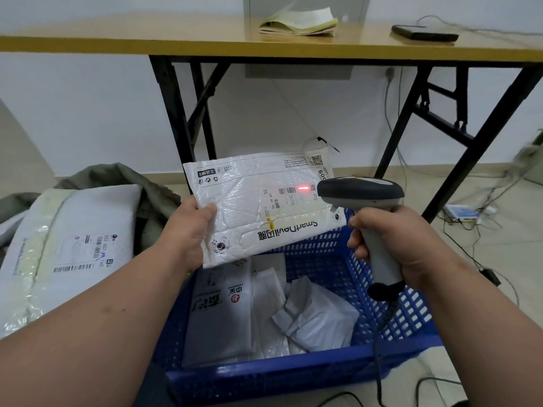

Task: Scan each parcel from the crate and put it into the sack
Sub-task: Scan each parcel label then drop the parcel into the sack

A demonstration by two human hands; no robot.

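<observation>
The left hand (183,230) holds one white bubble mailer (264,207) above the far edge of the blue crate (338,368), its grip closed on the mailer's left edge with the thumb on the printed face. The mailer is tilted, face toward the camera, and its print reads upside down. The right hand (393,242) has its grip wrapped round the handle of one grey barcode scanner (364,201), whose dark head points at the mailer's right end. One red scan line (303,188) glows on the mailer just right of a small barcode, close to the scanner's head. A black coiled cord (385,306) runs down from the scanner's handle over the crate's right wall.

Inside the crate lie at least three more parcels: one flat grey bag (217,315) with red and black print at the left, one flat white envelope (267,292) beside it, and one crumpled white bag (320,315) toward the right. More may lie beneath; I cannot tell.

To the left of the crate, one large white padded parcel (67,248) lies on the opening of the olive-green sack (117,177), label up.

Behind stands one folding table with a yellow tabletop (147,39) and black legs. On it rest one folded stack of papers (299,23) and one flat black device (424,32) with a cable. Several loose cables (470,218) trail across the floor at the right.
</observation>
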